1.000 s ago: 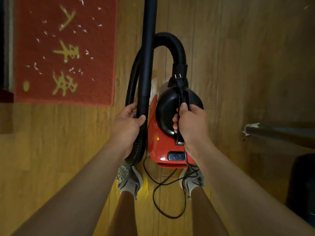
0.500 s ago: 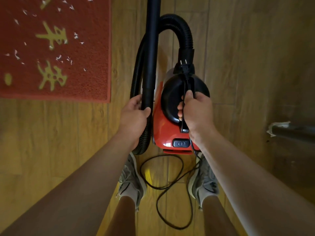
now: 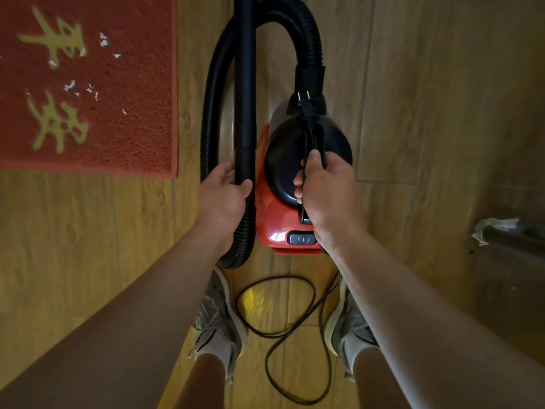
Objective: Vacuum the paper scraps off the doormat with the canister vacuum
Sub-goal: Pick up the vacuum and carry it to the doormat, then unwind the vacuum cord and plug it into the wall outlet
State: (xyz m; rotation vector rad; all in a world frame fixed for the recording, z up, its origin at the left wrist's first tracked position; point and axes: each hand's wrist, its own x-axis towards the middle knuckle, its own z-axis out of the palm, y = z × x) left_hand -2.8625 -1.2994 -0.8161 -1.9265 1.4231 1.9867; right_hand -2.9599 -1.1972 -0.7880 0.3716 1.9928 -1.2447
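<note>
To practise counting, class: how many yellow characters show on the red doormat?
2. The upper character sits at the picture's top, on the doormat; the lower character is beneath it, near the mat's bottom edge. More may be cut off above.

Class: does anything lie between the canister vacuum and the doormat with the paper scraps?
Nothing visible does. Only a strip of bare wooden floor separates the canister vacuum from the doormat; the vacuum's own hose hangs on that side. The paper scraps lie uncovered on the mat.
</note>
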